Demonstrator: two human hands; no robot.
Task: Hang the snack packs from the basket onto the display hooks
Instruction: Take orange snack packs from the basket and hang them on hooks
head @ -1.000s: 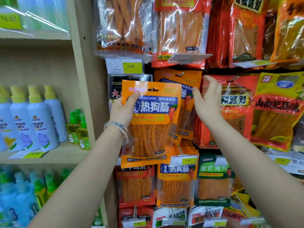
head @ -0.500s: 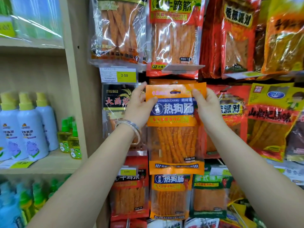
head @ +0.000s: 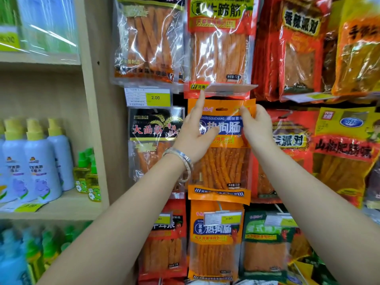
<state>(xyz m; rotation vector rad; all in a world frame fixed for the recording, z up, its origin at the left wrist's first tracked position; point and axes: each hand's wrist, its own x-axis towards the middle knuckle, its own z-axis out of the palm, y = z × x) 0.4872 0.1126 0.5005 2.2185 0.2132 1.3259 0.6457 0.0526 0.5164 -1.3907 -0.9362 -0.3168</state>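
Note:
An orange snack pack (head: 224,167) of long spicy sticks is held upright against the display, just under a clear price-tag flap (head: 230,88). My left hand (head: 193,138) is at the pack's upper left. Its thumb lies across the blue label and its index finger points straight up, touching the flap's left end. The other fingers are hidden. My right hand (head: 257,126) pinches the pack's upper right corner. The hang hole sits near the pack's top edge. The hook is hidden behind the flap and the pack. No basket is in view.
Hanging snack packs crowd the display: a black-labelled pack (head: 155,128) at left, red packs (head: 292,140) at right, another orange pack (head: 216,239) below. A wooden shelf post (head: 96,120) separates shelves of spray bottles (head: 41,159) at left.
The pack has gone up under the price-tag flap. My left index finger has straightened onto the flap. My right hand has shifted to the pack's top right corner.

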